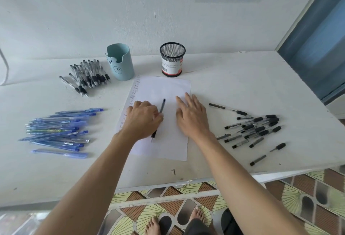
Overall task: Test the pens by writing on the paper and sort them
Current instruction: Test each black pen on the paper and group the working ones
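Testing step. A black pen (162,106) is pinched in the left grip (143,120), tip apparently touching the paper (164,87) on the tabletop (242,85). The paper is held flat by the spread right grip (192,117). Next, a test mark is called for, then sorting by result.

Matt white paper (164,92), black wire-mesh metal cup (172,59), translucent plastic pens (56,132)

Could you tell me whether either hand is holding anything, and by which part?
The left hand holds a black pen around mid-barrel, above its dark grip; the right hand rests flat on the paper, holding nothing.
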### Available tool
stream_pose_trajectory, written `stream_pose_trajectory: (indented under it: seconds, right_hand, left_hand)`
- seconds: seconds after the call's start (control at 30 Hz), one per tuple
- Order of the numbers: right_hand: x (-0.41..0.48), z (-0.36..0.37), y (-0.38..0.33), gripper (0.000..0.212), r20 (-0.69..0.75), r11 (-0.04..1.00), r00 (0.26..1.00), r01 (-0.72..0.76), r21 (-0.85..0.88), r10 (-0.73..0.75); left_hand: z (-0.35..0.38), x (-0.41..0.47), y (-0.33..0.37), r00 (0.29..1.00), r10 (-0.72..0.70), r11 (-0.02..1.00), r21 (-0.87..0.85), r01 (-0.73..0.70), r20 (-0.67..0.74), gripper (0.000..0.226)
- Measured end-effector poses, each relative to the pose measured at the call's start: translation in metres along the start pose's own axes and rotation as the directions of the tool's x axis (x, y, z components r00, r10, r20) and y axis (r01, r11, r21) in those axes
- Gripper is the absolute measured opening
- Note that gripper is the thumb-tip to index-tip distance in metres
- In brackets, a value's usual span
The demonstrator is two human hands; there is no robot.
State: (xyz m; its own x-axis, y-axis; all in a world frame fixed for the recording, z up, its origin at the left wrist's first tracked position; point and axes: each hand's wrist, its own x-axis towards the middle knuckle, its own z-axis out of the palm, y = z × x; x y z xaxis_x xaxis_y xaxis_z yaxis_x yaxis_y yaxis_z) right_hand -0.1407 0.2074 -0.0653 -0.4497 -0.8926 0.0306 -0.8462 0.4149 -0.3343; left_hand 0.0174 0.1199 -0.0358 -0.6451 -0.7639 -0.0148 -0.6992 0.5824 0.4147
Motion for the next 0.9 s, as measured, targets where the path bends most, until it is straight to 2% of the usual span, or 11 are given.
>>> stream_pose_trajectory:
  seconds: [0.07,0.1,0.17,0.23,0.3,0.4,0.47,0.6,0.7,0.73,0.9]
  right_hand:
    - [0.000,0.000,-0.001,0.052,0.018,1.000,1.000,-0.003,-0.014,0.003]
    - [-0.001,0.000,-0.001,0.053,0.023,1.000,1.000,-0.002,-0.024,0.002]
    - [-0.002,0.001,-0.001,0.054,0.035,0.998,0.999,0.014,-0.053,-0.012]
    - [-0.003,0.000,-0.003,0.058,0.062,0.996,0.997,0.043,-0.072,-0.039]
    - [-0.004,-0.001,-0.003,0.063,0.113,0.993,0.991,0.077,-0.091,-0.067]
    - [-0.004,0.000,-0.003,0.072,0.185,0.988,0.981,0.087,-0.128,-0.063]
    - [-0.004,0.000,-0.004,0.074,0.184,0.987,0.982,0.078,-0.142,-0.051]
    - [-0.006,0.001,-0.005,0.070,0.126,0.989,0.992,0.043,-0.143,-0.025]
    - [-0.006,0.000,-0.007,0.070,0.078,0.992,0.997,-0.007,-0.124,0.016]
    - [-0.006,0.000,-0.007,0.070,0.073,0.993,0.997,-0.011,-0.119,0.019]
    - [-0.005,0.002,-0.005,0.071,0.084,0.995,0.996,-0.013,-0.098,0.022]
  left_hand:
    - [-0.007,-0.002,0.004,0.989,-0.106,0.944,-0.323,0.068,-0.099,0.023]
    - [-0.010,-0.004,0.006,0.981,-0.143,0.858,-0.510,0.056,-0.132,0.022]
    - [-0.012,-0.007,0.008,0.973,-0.165,0.591,-0.806,-0.033,-0.161,0.017]
    - [-0.013,-0.007,0.009,0.975,-0.158,0.360,-0.929,-0.088,-0.154,0.017]
    - [-0.016,-0.009,0.012,0.981,-0.167,0.169,-0.983,-0.068,-0.097,0.020]
    - [-0.029,-0.013,0.013,0.986,-0.168,-0.019,-1.000,0.009,0.012,0.050]
    - [-0.034,-0.016,0.009,0.987,-0.160,-0.048,-0.999,-0.007,0.001,0.058]
    - [-0.040,-0.017,-0.004,0.971,-0.234,-0.070,-0.996,-0.055,-0.037,0.047]
    - [-0.045,-0.017,-0.016,0.955,-0.293,-0.145,-0.985,-0.096,-0.050,0.054]
    - [-0.045,-0.015,-0.021,0.947,-0.316,-0.137,-0.985,-0.104,-0.056,0.056]
    - [-0.034,-0.009,-0.052,0.894,-0.396,0.175,-0.973,-0.149,-0.208,0.054]
